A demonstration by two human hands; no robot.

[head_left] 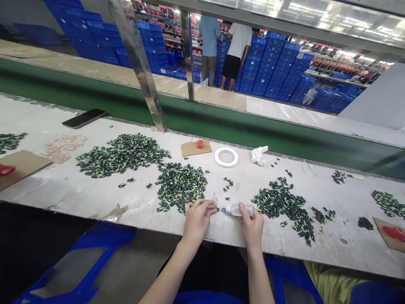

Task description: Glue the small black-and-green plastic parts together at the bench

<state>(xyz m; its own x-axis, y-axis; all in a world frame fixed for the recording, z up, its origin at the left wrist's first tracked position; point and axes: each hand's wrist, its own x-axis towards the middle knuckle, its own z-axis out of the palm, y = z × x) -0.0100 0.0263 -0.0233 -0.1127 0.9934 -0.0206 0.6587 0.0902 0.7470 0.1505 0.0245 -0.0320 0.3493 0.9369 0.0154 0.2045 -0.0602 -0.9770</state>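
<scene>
A white ring-shaped tape roll (226, 165) lies just right of centre; my right grip (252, 221) wraps a translucent plastic bottle (234, 209), my left grip (200, 214) pinches a tiny black piece (217, 210).

Pale worktable (79, 194), heaps of black-and-green parts (182, 185), white tape roll (226, 165), dark phone (84, 118), crumpled tissue (259, 156)

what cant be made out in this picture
All in the head view:
Small dark part at the left hand: too small for detail.
Bottle: partly covered by the right hand.
Far-right red piece: cut off by the edge.
Two people: heads hidden by metal beam.
</scene>
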